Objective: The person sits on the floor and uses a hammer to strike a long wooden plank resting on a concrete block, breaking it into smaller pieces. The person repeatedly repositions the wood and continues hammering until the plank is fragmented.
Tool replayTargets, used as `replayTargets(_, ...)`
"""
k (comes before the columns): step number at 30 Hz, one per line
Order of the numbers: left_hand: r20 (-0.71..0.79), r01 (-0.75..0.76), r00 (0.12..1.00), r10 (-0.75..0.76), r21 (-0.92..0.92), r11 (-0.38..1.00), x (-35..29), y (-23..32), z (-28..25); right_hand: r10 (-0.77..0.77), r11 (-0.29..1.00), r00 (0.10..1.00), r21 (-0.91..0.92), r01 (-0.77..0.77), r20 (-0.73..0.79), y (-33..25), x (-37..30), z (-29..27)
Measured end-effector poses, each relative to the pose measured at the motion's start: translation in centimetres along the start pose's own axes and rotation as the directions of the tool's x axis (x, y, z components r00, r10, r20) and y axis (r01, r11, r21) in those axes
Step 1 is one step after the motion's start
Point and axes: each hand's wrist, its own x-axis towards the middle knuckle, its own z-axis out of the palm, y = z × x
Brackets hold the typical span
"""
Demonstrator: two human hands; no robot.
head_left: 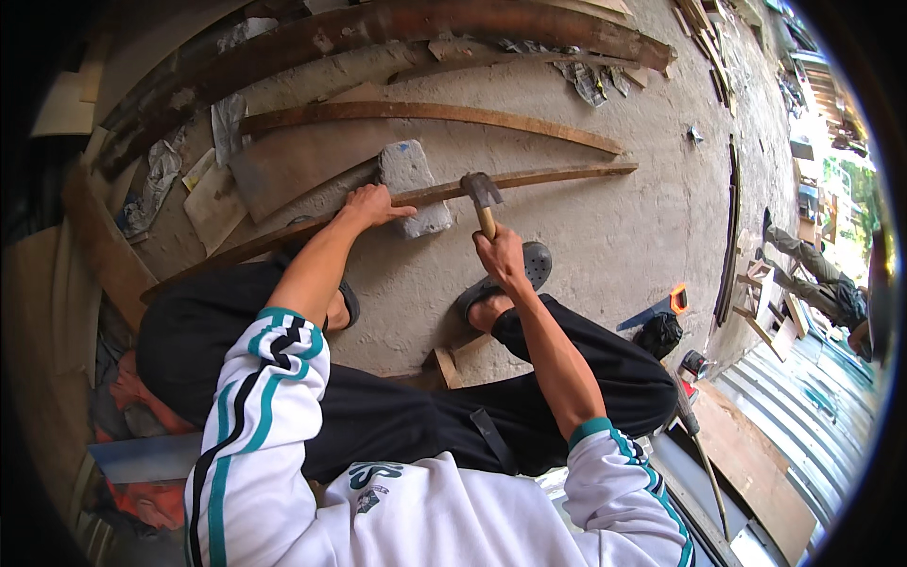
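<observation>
I crouch over a concrete floor. My left hand (pixel 375 205) presses a long thin wooden strip (pixel 557 174) down onto a grey stone block (pixel 408 167); my fingers lie on the strip where it crosses the block. My right hand (pixel 500 253) grips the wooden handle of a hammer (pixel 482 192), whose metal head hangs just above the strip, right of the block. The strip runs from the lower left to the upper right across the floor.
More curved wooden strips (pixel 425 111) and heavy planks (pixel 397 24) lie beyond. Paper scraps sit at upper left. A handsaw with an orange handle (pixel 661 307) lies at my right, near a black bag. Another person (pixel 812 274) sits at far right.
</observation>
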Motion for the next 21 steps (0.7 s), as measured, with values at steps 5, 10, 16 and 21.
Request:
replayTargets(5, 0.002, 0.018, 1.000, -0.018, -0.005, 1.000, -0.2, 0.1, -0.5, -0.060, 0.988, 0.989, 0.134, 0.078, -0.133, -1.9, 0.0, -0.6)
replayTargets(10, -0.037, -0.058, 0.998, 0.058, -0.010, 0.998, 0.7, -0.2, -0.1, 0.027, 0.996, 0.999, -0.082, -0.024, 0.031, 3.3, -0.8, 2.0)
replayTargets(16, -0.080, -0.040, 0.996, 0.041, 0.014, 0.999, 0.2, -0.3, 0.5, -0.014, 0.991, 0.991, 0.131, 0.031, -0.130, -2.8, -0.3, -1.0)
replayTargets(21, 0.020, -0.003, 1.000, 0.003, 0.010, 1.000, -0.2, 0.8, -0.6, 0.022, 0.997, 0.997, 0.077, -0.016, -0.073, 2.0, -0.8, 1.9)
